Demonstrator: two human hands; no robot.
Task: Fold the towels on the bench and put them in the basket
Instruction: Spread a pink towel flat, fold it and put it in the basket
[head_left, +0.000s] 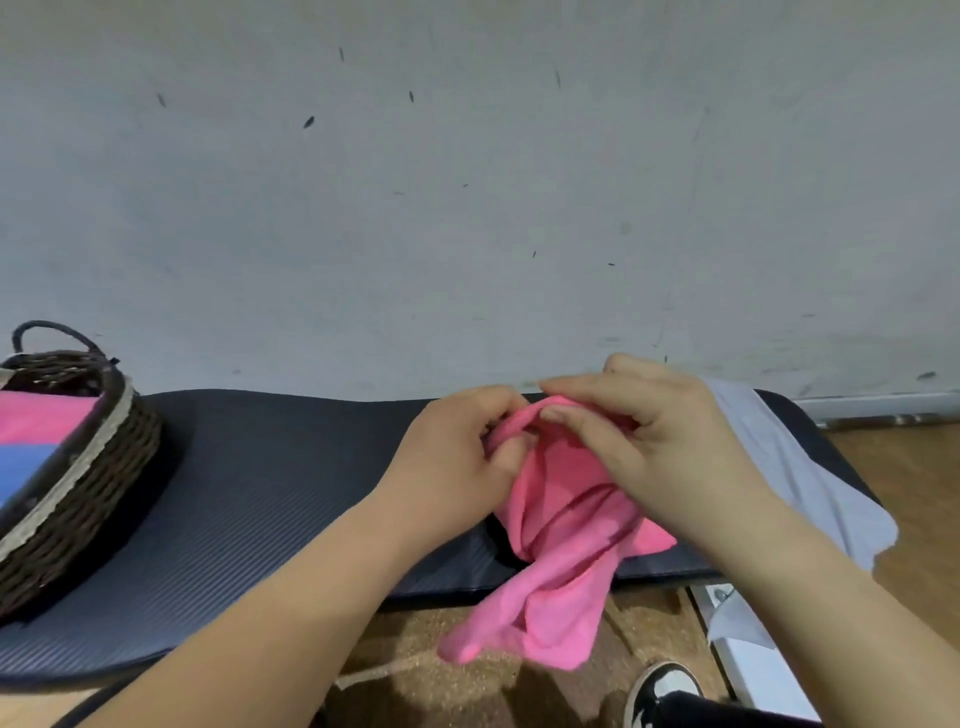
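A pink towel (558, 545) hangs bunched in the air above the front edge of the dark bench (270, 493). My left hand (457, 449) and my right hand (654, 441) both pinch its top edge, close together. Its lower end droops past the bench toward the floor. A pale lavender towel (795, 457) lies flat on the bench's right end, partly behind my right hand. The woven basket (98, 467) stands on the bench's left end; inside lie a folded pink towel (41, 415) and a blue towel (26, 462).
A grey wall (467, 182) rises directly behind the bench. Below the bench is brown floor (441, 665), with a black-and-white shoe (662, 686) at the bottom right and a white object (753, 665) beside it.
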